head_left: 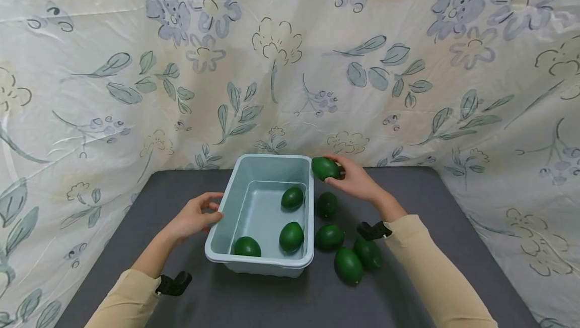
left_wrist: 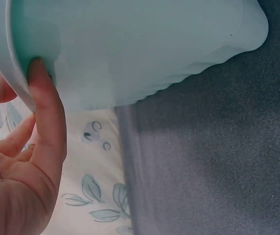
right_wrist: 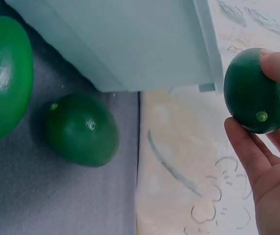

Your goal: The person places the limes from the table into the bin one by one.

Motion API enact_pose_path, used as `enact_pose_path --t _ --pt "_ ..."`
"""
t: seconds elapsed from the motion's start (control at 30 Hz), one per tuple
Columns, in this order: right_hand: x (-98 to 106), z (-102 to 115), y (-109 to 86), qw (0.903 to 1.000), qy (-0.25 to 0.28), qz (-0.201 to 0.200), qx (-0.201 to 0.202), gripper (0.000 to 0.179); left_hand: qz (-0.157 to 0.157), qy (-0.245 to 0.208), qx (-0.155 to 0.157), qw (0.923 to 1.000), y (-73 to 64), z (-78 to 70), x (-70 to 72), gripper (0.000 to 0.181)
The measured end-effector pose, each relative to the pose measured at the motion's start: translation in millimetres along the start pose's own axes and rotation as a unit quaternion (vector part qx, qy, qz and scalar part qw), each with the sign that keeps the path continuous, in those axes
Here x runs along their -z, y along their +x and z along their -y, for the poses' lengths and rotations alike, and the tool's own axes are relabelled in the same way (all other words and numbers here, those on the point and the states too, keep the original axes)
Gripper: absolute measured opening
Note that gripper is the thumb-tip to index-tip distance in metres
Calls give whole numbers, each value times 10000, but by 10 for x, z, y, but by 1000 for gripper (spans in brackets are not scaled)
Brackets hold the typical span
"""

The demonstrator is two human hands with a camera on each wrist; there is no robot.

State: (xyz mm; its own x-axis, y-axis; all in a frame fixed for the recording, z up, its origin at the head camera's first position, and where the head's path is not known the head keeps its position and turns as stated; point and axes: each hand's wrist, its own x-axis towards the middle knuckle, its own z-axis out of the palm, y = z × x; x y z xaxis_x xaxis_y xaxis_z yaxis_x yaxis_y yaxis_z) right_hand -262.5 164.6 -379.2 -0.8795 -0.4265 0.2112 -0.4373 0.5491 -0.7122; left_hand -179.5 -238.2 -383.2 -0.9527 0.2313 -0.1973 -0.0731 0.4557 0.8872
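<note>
Holding one green fruit (head_left: 324, 168) in the right hand (head_left: 355, 179), with fingers and thumb clamped round it, just beside the far right corner of the pale blue bin (head_left: 263, 269). Gripping the bin's left rim (head_left: 231, 183) with the left hand (head_left: 198, 217). Showing three similar fruits (head_left: 291, 237) inside the bin, plus four others (head_left: 330, 238) on the grey surface (head_left: 408, 192) right of it.

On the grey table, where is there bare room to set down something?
The grey table is bare in front of the bin and between the right sleeve and the flowered cloth. The crowded part is right of the bin, where four green fruits lie.
</note>
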Motion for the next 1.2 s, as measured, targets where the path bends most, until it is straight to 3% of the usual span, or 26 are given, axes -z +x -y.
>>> enact_pose_path --t 0.47,1.2 --pt "-158 200 162 9986 273 222 402 61 -29 -24 28 10000 -16 -11 -1 59" --pt "-365 566 378 9970 259 515 525 60 -16 -5 51 10000 3 -15 6 58"
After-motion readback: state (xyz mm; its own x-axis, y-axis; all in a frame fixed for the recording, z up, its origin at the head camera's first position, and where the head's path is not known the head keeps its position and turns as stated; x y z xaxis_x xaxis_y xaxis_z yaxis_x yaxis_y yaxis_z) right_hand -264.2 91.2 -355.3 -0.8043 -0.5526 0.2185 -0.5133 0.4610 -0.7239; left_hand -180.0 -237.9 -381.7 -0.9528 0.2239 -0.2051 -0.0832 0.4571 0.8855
